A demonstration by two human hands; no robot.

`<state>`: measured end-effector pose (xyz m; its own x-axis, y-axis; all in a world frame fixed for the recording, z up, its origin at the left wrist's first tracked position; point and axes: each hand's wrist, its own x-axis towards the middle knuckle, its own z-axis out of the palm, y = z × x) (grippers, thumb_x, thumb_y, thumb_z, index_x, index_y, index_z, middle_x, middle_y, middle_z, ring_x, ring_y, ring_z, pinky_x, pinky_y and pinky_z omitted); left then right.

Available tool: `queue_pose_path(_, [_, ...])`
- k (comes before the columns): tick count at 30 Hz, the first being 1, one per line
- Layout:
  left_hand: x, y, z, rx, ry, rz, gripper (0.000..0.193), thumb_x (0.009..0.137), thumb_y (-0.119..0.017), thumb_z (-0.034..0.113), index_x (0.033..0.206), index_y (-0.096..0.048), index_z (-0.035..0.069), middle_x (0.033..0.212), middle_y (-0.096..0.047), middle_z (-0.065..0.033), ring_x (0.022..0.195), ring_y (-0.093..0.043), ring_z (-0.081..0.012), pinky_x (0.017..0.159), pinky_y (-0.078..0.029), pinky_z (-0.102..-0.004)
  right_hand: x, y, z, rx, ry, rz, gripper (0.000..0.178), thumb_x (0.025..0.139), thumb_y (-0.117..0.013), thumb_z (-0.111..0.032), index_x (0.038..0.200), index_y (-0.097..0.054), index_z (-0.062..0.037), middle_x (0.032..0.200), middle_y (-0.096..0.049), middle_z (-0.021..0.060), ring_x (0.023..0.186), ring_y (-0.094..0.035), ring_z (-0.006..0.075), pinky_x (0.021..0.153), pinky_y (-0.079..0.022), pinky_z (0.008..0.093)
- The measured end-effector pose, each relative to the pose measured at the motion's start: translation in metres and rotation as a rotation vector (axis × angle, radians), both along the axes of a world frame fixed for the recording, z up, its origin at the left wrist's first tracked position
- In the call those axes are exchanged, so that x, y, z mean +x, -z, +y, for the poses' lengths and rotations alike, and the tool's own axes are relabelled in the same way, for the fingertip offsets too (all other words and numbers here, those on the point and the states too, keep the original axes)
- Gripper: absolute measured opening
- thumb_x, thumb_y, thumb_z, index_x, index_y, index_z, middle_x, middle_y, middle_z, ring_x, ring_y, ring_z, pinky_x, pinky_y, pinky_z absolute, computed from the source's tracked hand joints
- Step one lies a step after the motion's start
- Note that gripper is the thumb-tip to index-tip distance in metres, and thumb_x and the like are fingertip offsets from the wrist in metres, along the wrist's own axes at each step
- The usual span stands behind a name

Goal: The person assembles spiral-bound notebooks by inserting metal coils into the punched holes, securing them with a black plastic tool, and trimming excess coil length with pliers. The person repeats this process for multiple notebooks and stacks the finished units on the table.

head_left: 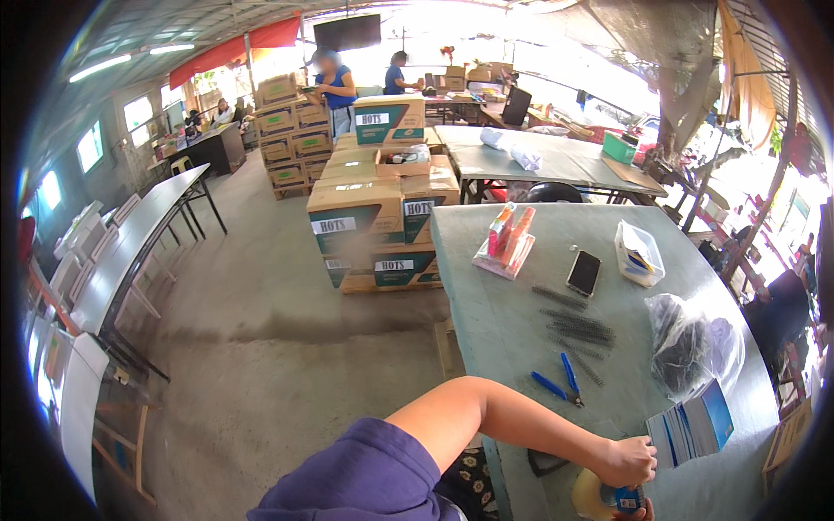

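My left hand [630, 460] reaches across from the lower left, its fingers closed in a pinch. What lies between them cannot be made out. A small part of my right hand [641, 514] shows at the bottom edge, fingers around a small blue booklet [629, 498]. A roll of clear tape [588, 497] lies beside the hands. Just right of my left hand stands a row of blue-covered booklets [689, 431]. Blue-handled cutting pliers [560, 380] rest on the grey table [486, 321], near several black spiral binding coils [580, 328].
A plastic bag with dark contents [682, 343], a phone [585, 273], a plastic tray [638, 253] and an orange-and-clear holder [506, 243] occupy the table. Stacked cartons [365, 213] stand beyond its left side. Two people [334, 87] are at the back, with another seated farther left.
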<state>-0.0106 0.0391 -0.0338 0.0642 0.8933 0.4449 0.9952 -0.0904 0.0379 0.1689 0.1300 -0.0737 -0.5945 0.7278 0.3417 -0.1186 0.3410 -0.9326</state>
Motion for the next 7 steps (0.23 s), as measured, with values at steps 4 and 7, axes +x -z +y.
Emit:
queue_pose_path(4, [0.007,0.008,0.009,-0.030,-0.032,-0.059,0.027,0.077,-0.062,0.033,0.089,-0.065,0.009,0.090,-0.063,-0.0056,0.093,-0.057,-0.0235,0.081,-0.040,-0.0392,-0.004,0.002,0.006,-0.003,-0.034,0.051,0.047,0.090,-0.057,-0.038,0.109,-0.060,0.0052,0.070,-0.063,0.0150,0.056,-0.060,0.0204,0.050,-0.050,0.0308])
queue_pose_path(7, [-0.005,0.031,0.036,-0.092,-0.008,-0.067,0.030,0.078,-0.061,0.035,0.093,-0.066,0.009,0.095,-0.064,-0.0063,0.097,-0.057,-0.0243,0.082,-0.039,-0.0397,-0.002,-0.009,-0.002,0.114,-0.066,0.003,0.045,0.090,-0.057,-0.037,0.109,-0.060,0.0040,0.071,-0.063,0.0148,0.056,-0.060,0.0219,0.050,-0.051,0.0320])
